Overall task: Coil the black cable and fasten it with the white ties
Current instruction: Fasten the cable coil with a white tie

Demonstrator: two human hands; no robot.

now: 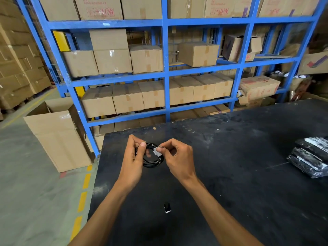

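Now, from the head camera, you hold the black cable as a round coil above the black table, its opening facing up toward you. Your left hand pinches the coil's left side; your right hand clamps the white tie on its right edge.

We see even, soft daylight with faint shadows on the dark table. Wide-angle bending curves the blue shelving toward the edges, and tape on the cardboard boxes glints slightly; the far corners look soft.
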